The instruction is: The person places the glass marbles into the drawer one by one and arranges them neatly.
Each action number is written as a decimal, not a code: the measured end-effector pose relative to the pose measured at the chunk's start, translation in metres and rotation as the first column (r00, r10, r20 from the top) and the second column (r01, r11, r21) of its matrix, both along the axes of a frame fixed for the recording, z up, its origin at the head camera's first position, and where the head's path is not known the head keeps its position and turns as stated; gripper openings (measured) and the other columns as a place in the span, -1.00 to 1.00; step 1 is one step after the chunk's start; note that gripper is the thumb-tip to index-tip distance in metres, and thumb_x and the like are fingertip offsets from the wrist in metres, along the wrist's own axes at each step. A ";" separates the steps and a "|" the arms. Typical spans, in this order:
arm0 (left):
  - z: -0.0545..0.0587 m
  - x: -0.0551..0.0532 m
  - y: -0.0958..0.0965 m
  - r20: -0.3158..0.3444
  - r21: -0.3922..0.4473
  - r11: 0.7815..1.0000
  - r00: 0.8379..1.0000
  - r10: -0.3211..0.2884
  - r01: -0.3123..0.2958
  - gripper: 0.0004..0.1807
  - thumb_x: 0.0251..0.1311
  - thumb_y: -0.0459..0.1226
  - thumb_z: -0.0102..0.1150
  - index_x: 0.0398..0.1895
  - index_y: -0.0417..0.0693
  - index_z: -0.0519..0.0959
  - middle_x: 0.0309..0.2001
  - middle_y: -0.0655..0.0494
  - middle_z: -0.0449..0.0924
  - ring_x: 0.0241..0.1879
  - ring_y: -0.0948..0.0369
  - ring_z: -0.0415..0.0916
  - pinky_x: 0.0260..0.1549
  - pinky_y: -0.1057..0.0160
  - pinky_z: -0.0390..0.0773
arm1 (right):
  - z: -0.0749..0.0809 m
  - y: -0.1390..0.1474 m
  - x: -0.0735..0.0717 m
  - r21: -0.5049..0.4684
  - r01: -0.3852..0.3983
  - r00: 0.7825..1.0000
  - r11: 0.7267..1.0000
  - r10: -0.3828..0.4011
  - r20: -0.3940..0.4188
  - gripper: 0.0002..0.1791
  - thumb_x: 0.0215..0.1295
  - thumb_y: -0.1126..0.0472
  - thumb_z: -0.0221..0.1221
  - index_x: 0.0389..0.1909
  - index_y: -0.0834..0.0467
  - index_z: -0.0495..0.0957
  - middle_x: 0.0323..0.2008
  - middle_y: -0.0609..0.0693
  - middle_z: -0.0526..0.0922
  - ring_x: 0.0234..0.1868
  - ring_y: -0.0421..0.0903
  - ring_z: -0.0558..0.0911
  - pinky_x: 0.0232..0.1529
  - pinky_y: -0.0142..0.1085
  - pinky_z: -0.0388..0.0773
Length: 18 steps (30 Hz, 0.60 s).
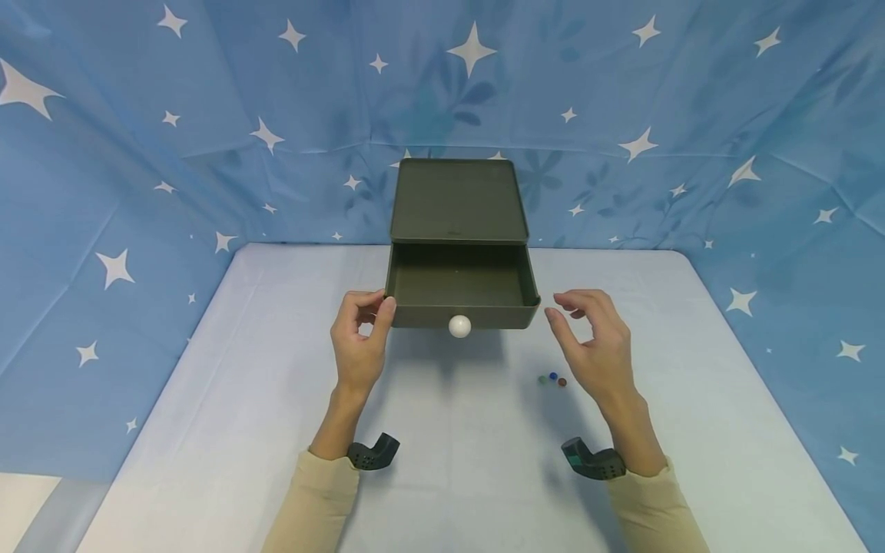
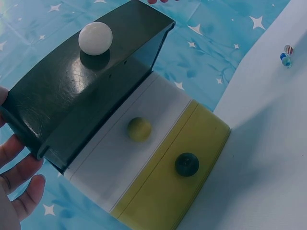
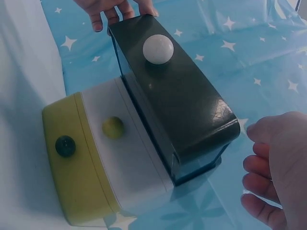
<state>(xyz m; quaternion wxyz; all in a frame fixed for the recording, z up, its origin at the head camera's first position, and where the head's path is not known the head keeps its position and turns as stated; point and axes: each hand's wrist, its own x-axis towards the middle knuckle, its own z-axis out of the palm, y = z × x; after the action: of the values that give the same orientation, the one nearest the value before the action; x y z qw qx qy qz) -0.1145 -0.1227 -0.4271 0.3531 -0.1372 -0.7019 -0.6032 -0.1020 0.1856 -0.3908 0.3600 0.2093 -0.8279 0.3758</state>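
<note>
A small drawer cabinet (image 1: 458,201) has its dark green top drawer (image 1: 465,317) pulled out, showing a bare inside and a white round knob (image 1: 459,326). My left hand (image 1: 359,338) pinches that drawer's front left corner, thumb at the front and index finger by the side wall. Just off the opposite corner is my right hand (image 1: 600,346), apart from the drawer, its fingers loosely bent around nothing. Below, the white middle drawer (image 2: 108,158) with a yellow-green knob and the yellow bottom drawer (image 2: 158,191) with a dark green knob are closed.
Three small marbles (image 1: 553,376), greenish, blue and brown, lie on the white table (image 1: 442,476), right of the cabinet and near my right wrist. A blue star-patterned cloth (image 1: 276,92) hangs behind and along both sides.
</note>
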 end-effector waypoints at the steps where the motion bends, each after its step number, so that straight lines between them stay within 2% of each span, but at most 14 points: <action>1: 0.000 0.000 0.000 0.000 0.000 1.000 1.000 0.000 0.000 -0.80 0.27 -0.39 0.20 -0.10 -0.35 0.55 -0.25 -0.15 0.58 -0.24 0.33 0.52 -0.25 0.42 0.49 | 0.000 0.001 0.000 0.000 0.003 1.000 1.000 -0.003 0.003 -0.69 0.12 0.45 0.35 -0.07 0.32 0.63 -0.13 0.19 0.69 -0.15 0.04 0.59 -0.03 -0.56 0.44; 18: 0.000 0.000 0.001 -0.003 0.012 1.000 1.000 0.013 -0.013 -0.80 0.26 -0.40 0.22 -0.11 -0.36 0.56 -0.25 -0.16 0.58 -0.24 0.34 0.53 -0.25 0.43 0.49 | -0.007 0.012 0.005 -0.018 0.021 1.000 1.000 -0.020 0.014 -0.66 0.08 0.48 0.37 -0.07 0.31 0.65 -0.14 0.17 0.70 -0.16 0.00 0.57 -0.04 -0.58 0.43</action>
<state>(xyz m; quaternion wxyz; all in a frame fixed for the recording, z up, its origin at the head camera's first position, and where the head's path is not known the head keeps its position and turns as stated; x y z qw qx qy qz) -0.1145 -0.1217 -0.4269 0.3586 -0.1314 -0.6985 -0.6051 -0.0968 0.1975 -0.3981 0.3598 0.1949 -0.8291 0.3811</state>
